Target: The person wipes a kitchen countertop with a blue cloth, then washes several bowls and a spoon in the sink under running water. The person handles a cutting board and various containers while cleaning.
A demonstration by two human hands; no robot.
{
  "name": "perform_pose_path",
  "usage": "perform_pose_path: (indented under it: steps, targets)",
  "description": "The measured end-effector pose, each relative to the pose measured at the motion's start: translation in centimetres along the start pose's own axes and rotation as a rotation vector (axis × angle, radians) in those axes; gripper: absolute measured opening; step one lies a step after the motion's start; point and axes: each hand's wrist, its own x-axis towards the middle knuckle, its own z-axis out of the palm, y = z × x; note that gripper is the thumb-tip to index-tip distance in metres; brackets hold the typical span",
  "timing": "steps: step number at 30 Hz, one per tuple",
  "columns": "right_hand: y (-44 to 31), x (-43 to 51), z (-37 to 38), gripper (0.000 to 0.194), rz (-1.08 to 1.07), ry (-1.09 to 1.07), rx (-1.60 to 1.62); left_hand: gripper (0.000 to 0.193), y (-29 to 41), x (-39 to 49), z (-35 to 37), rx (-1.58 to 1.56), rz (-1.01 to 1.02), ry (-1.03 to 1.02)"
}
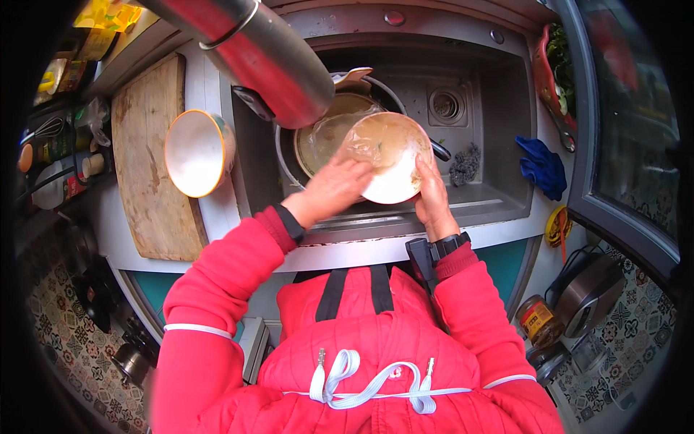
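A white bowl [398, 176] is tilted over the sink, with wet brownish residue inside. My right hand [435, 198] grips its right rim, the thumb lying over the edge. My left hand [339, 187] is slightly blurred at the bowl's left side, its bent fingers over the rim; whether they grip it is unclear. Beneath the bowl stands a metal pot [282, 152] with cloudy liquid and other dishes in it. Part of a pale dish [352, 76] sticks up at the pot's back. The red and grey faucet [276, 76] hangs over the pot's left part.
A steel sink [501, 135] holds a drain strainer [446, 104] and a steel wool scrubber [465, 164]. Left of it are an orange-rimmed bowl [193, 154] and a wooden cutting board [146, 179]. To the right lie a blue cloth [542, 167] and a red basin [544, 70] of greens, beside an open window frame [583, 119].
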Motion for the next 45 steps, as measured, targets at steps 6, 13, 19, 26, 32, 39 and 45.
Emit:
perform_pose_path:
  steps: [6, 13, 19, 26, 32, 39, 45]
  targets:
    - [1.5, -0.2, 0.8, 0.050, 0.083, 0.030, 0.250, 0.036, 4.1, 1.2, 2.4, -0.507, -0.309, 0.107]
    - [1.2, -0.7, 0.4, 0.047, -0.062, 0.060, 0.166, 0.035, 0.5, 0.6, 1.1, -0.182, 0.079, -0.037]
    - [1.5, -0.4, 1.3, 0.052, -0.113, 0.062, 0.189, 0.040, 1.9, -0.4, 1.9, -0.043, -0.186, 0.056]
    - [0.5, -0.9, 0.6, 0.052, -0.105, 0.049, 0.155, 0.042, 3.0, -0.5, 1.3, -0.260, -0.025, 0.081]
    - [0.9, -0.8, 0.9, 0.050, -0.085, 0.032, 0.156, 0.039, 0.6, -1.3, 1.9, 0.002, -0.102, 0.114]
    - [0.4, -0.3, 0.5, 0.049, -0.040, 0.004, 0.209, 0.048, 6.0, 1.6, 2.1, -0.574, -0.101, 0.198]
    - [-0.9, -0.9, 0.1, 0.051, -0.026, -0.024, 0.056, 0.032, 2.0, 0.2, -0.6, -0.136, 0.051, 0.182]
